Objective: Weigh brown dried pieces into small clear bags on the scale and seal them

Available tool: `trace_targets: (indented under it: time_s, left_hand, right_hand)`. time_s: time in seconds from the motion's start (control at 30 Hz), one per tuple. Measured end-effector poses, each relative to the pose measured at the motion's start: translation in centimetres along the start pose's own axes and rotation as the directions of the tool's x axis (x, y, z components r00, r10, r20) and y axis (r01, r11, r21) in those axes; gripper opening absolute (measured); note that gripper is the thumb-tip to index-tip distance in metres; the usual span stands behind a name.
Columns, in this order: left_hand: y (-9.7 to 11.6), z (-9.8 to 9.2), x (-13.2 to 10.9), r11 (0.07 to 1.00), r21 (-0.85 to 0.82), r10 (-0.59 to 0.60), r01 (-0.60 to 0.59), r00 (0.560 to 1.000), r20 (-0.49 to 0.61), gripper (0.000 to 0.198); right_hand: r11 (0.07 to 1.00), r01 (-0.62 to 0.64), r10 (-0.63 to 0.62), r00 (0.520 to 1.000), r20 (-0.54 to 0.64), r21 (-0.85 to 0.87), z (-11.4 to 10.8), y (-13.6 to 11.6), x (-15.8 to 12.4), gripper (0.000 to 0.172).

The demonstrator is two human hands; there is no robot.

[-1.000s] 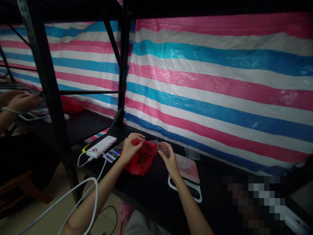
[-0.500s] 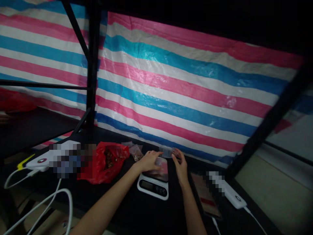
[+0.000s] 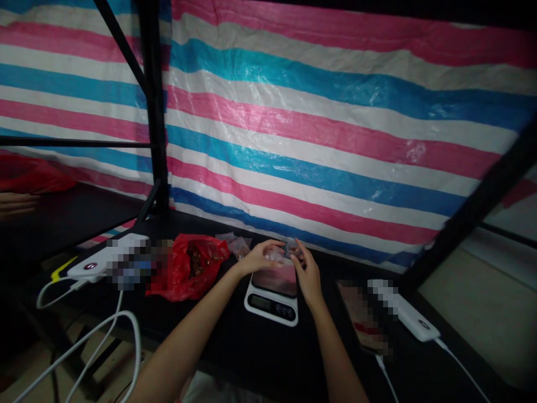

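Observation:
Above the rear part of a white kitchen scale [image 3: 272,307], my left hand [image 3: 260,257] is closed around something clear, which looks like plastic. To its right, my right hand [image 3: 308,271] pinches the side of a clear plastic bag [image 3: 291,246] behind the scale. Left of my left hand are small clear bags [image 3: 240,248] with small brownish pieces inside. Further left lies an open red plastic bag [image 3: 180,268] holding many small brown-gold pieces [image 3: 196,263].
A white power bank [image 3: 419,324] and a phone [image 3: 363,322] with cables lie at right. Another white device [image 3: 94,266] with cables is at left. At far left, a person's hand [image 3: 17,205] is near another red bag [image 3: 33,173]. Black posts [image 3: 155,112] frame a striped sheet [image 3: 293,140].
The camera view has shifted. My hands have come closer together over the scale's rear, and the clear plastic is more bunched between them. The other person's hand shows more at far left.

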State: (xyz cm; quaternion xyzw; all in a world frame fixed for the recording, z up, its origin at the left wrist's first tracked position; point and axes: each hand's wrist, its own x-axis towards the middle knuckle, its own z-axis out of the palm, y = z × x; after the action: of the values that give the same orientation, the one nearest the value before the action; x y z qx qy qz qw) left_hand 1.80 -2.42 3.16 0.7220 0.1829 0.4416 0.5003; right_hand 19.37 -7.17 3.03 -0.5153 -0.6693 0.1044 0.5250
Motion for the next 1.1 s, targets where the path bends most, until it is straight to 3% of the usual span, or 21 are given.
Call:
trace_targets:
  time_s: [0.23,0.4,0.5,0.63,0.87,1.1]
  left_hand:
    - [0.2,-0.3,0.0,0.981,-0.191,0.018,-0.021,1.000,-0.020,0.063]
    - [0.9,-0.1,-0.1,0.986,-0.160,0.043,-0.050,0.998,-0.047,0.064]
    - [1.4,-0.3,-0.2,0.989,-0.132,0.052,-0.059,0.997,-0.059,0.064]
    - [1.5,-0.4,-0.2,0.990,-0.109,0.079,-0.086,0.994,-0.073,0.063]
    - [0.9,-0.2,-0.1,0.984,-0.154,0.083,-0.091,0.995,-0.062,0.063]
    - [1.2,0.1,-0.2,0.976,-0.202,0.068,-0.077,0.996,-0.052,0.067]
  right_hand:
    - [0.991,0.131,-0.130,0.991,0.026,-0.035,0.6,-0.6,-0.1,0.046]
    - [0.984,0.142,-0.140,0.990,-0.019,0.108,1.8,-0.3,-0.5,0.045]
    - [0.977,0.158,-0.151,0.986,-0.065,0.143,1.9,-0.2,-0.6,0.037]
    - [0.968,0.214,-0.208,0.976,-0.058,0.132,1.6,-0.5,-0.4,0.028]
    - [0.951,0.308,-0.309,0.950,-0.054,-0.024,1.4,-2.0,-0.5,0.030]
    - [0.966,0.253,-0.246,0.963,-0.112,0.056,1.9,-1.6,-0.9,0.040]
